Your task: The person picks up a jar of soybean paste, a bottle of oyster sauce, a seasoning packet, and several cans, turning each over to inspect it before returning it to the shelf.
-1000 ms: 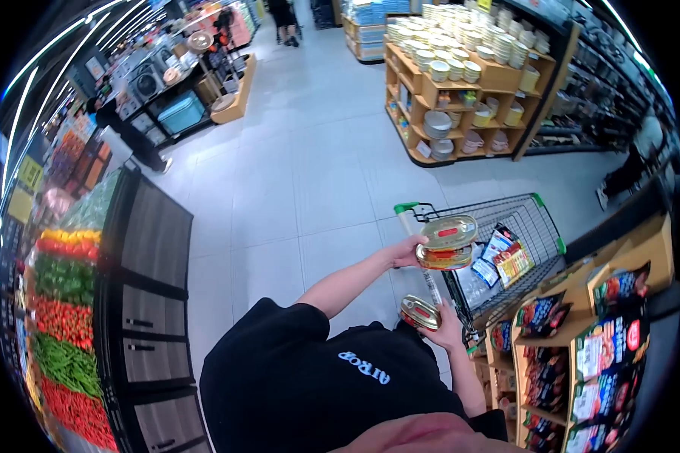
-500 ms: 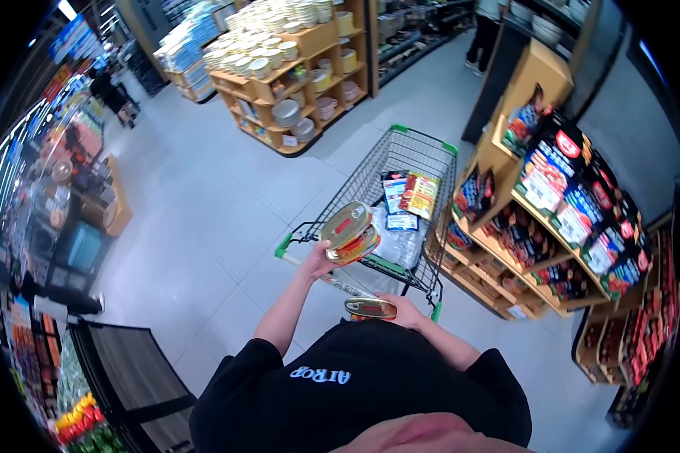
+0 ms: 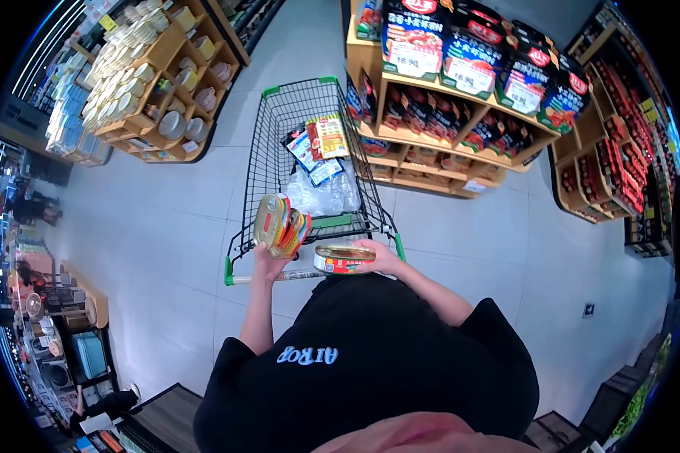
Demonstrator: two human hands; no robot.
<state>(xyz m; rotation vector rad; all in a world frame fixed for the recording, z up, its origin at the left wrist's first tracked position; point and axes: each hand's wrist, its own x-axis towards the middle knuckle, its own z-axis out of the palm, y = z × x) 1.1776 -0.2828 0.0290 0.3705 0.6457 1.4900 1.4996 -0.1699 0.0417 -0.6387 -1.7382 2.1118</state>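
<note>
My left hand (image 3: pixel 270 264) grips a small stack of oval tins (image 3: pixel 281 225), tilted over the near left part of the cart. In my right hand (image 3: pixel 378 258) is one oval tin (image 3: pixel 344 259) with a red and white side, held level near my body, just above the cart's handle. The wire shopping cart (image 3: pixel 258 151) with green corners stands in front of me. Inside it lie a red and yellow packet (image 3: pixel 327 137), blue and white packets (image 3: pixel 310 160) and clear plastic (image 3: pixel 321 192).
A wooden shelf (image 3: pixel 431 89) with black and red bags stands right of the cart. Bowls and cups fill a wooden display (image 3: pixel 140 124) at the upper left. Red goods line another shelf (image 3: pixel 574 147) at the right. A person (image 3: pixel 113 404) is at the lower left.
The view has turned, bringing the bag shelf nearer the top middle. The tins in my left hand are tilted more upright. The tin in my right hand now shows its red side.
</note>
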